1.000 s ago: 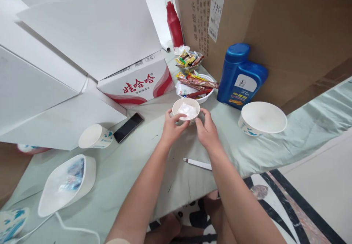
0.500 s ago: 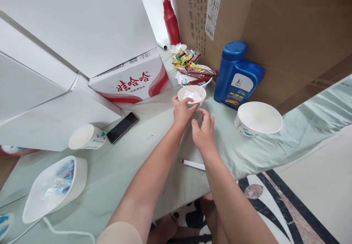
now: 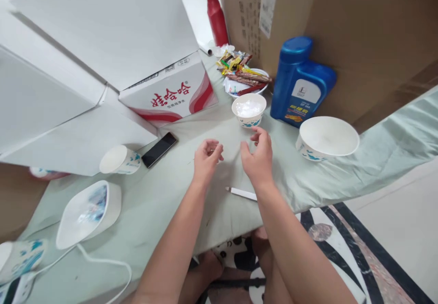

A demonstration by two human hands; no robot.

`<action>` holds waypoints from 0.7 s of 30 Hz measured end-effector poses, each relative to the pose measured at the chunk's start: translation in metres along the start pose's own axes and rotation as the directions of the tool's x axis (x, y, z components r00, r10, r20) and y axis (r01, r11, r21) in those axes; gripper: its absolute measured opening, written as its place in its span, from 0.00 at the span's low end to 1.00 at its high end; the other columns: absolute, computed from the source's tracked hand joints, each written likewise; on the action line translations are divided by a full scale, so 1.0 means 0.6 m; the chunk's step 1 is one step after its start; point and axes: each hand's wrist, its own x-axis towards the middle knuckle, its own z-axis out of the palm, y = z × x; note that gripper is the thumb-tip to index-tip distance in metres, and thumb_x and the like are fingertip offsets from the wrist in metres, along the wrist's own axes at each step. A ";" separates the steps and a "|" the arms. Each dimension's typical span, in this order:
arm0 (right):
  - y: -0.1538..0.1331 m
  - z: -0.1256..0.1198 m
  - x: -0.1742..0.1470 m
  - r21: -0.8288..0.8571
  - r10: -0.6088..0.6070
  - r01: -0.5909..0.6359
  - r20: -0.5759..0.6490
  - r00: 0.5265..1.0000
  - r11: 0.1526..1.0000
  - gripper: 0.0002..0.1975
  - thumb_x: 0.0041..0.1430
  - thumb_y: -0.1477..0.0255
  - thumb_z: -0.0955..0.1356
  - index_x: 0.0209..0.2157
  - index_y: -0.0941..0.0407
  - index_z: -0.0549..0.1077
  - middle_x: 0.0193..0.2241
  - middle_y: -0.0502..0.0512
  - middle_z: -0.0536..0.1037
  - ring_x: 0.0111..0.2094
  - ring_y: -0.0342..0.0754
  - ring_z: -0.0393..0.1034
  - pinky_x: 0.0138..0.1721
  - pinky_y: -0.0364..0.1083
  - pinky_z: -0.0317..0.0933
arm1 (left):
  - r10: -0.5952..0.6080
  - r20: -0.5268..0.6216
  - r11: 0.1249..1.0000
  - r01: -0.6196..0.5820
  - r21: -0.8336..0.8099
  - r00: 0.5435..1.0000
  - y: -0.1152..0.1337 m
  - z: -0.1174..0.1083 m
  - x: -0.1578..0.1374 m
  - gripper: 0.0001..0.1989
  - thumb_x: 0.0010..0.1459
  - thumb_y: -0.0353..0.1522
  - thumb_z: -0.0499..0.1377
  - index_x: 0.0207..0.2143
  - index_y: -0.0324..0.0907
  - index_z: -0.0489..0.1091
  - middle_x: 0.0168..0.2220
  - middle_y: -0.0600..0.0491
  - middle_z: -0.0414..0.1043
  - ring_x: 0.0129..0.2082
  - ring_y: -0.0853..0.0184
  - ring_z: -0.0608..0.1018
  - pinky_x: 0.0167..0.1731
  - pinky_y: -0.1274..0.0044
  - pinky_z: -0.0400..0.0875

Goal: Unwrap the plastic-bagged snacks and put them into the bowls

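Note:
A small white paper bowl (image 3: 251, 121) with blue marks stands upright on the cloth, clear plastic (image 3: 247, 108) inside it. My left hand (image 3: 206, 160) hovers over the cloth to the left of and nearer than this bowl, its fingers loosely curled, nothing visible in them. Just in front of the bowl is my right hand (image 3: 258, 158), thumb and fingers apart and holding nothing; whether a fingertip touches the bowl I cannot tell. A white pen-like stick (image 3: 242, 193) with a brown tip lies beneath my right wrist.
Behind the bowl are heaped snack packets (image 3: 244, 76), a red bottle (image 3: 217, 16) and a cardboard box (image 3: 342, 34). A blue jug (image 3: 297, 85) and a larger paper bowl (image 3: 303, 151) stand right. Leftward are a phone (image 3: 159, 149), a paper cup (image 3: 132, 161) and a white container (image 3: 114, 208).
My left hand has let go of the small bowl and drawn back to the left. The right hand keeps much the same pose. The camera view has shifted slightly.

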 end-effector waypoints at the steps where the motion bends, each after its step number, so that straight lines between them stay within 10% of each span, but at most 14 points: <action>1: -0.008 0.000 -0.006 0.006 -0.002 0.002 0.029 1.000 1.000 0.18 0.55 0.68 0.65 0.48 0.53 0.68 0.35 0.53 0.72 0.39 0.50 0.69 0.45 0.52 0.66 | -0.017 -0.003 1.000 0.017 -0.017 1.000 -0.005 -0.024 -0.021 0.12 0.55 0.40 0.63 0.35 0.40 0.72 0.27 0.54 0.73 0.20 0.74 0.73 0.21 0.81 0.65; 13: -0.111 0.087 -0.156 -0.059 -0.069 0.110 0.473 0.878 0.992 0.10 0.54 0.66 0.67 0.39 0.51 0.71 0.24 0.45 0.73 0.21 0.43 0.60 0.33 0.47 0.61 | 0.066 -0.444 0.997 -0.081 -0.015 0.893 -0.056 -0.278 -0.198 0.10 0.55 0.39 0.63 0.31 0.41 0.73 0.25 0.54 0.77 0.25 0.70 0.78 0.27 0.79 0.70; 21: -0.138 0.213 -0.267 -0.079 -0.087 0.185 0.662 0.745 0.980 0.11 0.54 0.67 0.66 0.40 0.53 0.73 0.30 0.51 0.81 0.22 0.45 0.65 0.33 0.48 0.62 | 0.205 -0.553 0.820 0.167 0.547 0.807 -0.089 -0.451 -0.247 0.09 0.55 0.29 0.60 0.40 0.44 0.74 0.44 0.47 0.79 0.49 0.58 0.78 0.53 0.66 0.69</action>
